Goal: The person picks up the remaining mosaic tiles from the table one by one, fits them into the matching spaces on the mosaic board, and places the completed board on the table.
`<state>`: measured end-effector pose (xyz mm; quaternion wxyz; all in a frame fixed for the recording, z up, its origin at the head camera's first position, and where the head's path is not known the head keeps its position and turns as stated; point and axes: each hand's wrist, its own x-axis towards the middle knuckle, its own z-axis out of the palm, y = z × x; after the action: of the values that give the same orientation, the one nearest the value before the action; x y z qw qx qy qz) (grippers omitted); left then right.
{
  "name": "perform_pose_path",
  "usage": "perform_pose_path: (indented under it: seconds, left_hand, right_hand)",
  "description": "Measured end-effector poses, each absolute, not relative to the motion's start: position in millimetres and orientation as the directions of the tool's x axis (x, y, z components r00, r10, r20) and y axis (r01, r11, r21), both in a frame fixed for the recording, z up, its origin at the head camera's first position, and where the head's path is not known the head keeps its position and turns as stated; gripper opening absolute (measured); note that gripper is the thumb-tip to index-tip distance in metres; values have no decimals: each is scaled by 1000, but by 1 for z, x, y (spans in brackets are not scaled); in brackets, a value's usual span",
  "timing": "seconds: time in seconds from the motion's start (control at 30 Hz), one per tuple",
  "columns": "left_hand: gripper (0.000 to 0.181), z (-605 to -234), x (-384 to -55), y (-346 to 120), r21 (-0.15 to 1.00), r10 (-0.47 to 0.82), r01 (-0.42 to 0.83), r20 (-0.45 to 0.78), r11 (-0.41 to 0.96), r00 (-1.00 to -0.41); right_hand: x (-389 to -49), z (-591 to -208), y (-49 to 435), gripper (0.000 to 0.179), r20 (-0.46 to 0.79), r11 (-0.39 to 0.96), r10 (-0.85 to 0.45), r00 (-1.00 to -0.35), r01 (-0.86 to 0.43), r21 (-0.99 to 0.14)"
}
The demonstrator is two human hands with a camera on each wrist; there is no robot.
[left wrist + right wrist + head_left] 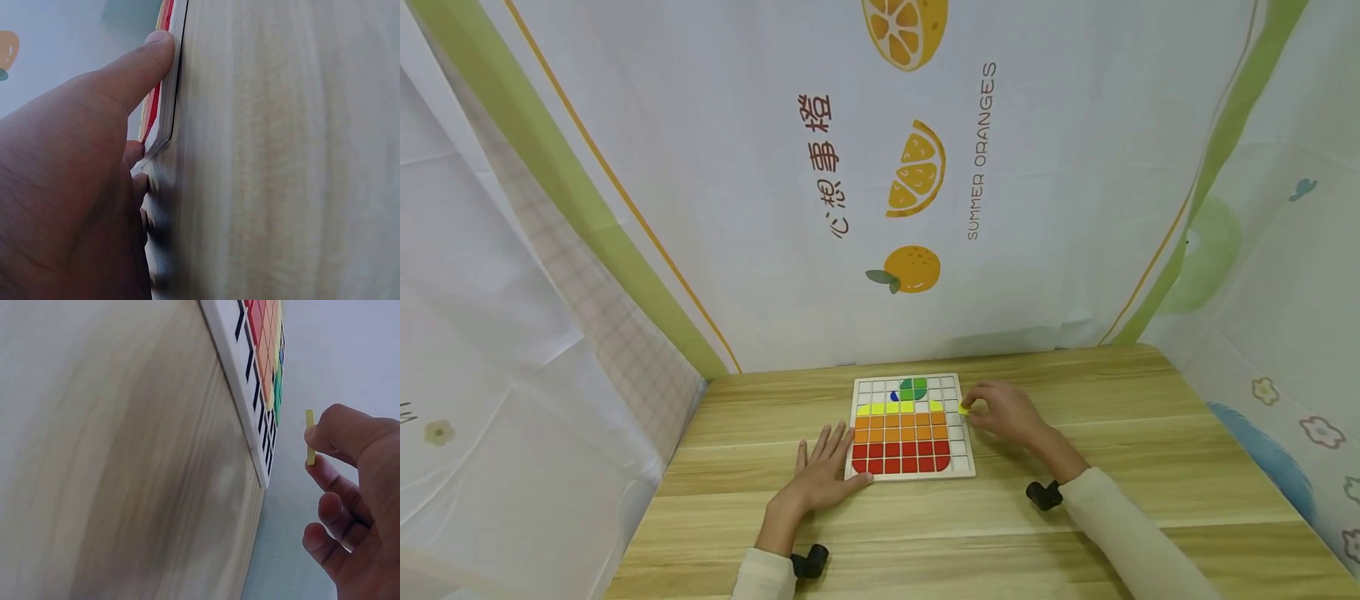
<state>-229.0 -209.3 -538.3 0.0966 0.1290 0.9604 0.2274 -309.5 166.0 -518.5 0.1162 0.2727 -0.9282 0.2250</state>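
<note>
A square puzzle board (pixel 961 463) lies flat on the table, with rows of red, orange and yellow tiles, green pieces (pixel 913 388) and a small blue piece (pixel 894 397) near its far side. Uncovered white cells show along the right column, at the far side and within the yellow row. My left hand (pixel 822 479) rests at the board's near left corner with fingers spread, its thumb (pixel 159 53) on the near edge. Just past the right edge, my right hand (pixel 1009 415) pinches a thin yellow tile (pixel 310 453) between thumb and index finger, raised above the board's level.
The wooden table (pixel 1075 542) extends around the board on all sides. Behind it hangs a white curtain (pixel 760 275) printed with oranges and lettering. Black wrist mounts sit on both wrists, the right one (pixel 1043 496) close over the tabletop.
</note>
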Motion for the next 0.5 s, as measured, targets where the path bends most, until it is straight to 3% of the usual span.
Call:
perform_pose_path:
  seconds: [0.5]
  left_hand:
    - [99, -538, -228, -210, 488, 312, 224, -105, 844, -944]
  right_hand:
    - [-322, -510, 135, 12, 312, 733, -479, -821, -569, -371]
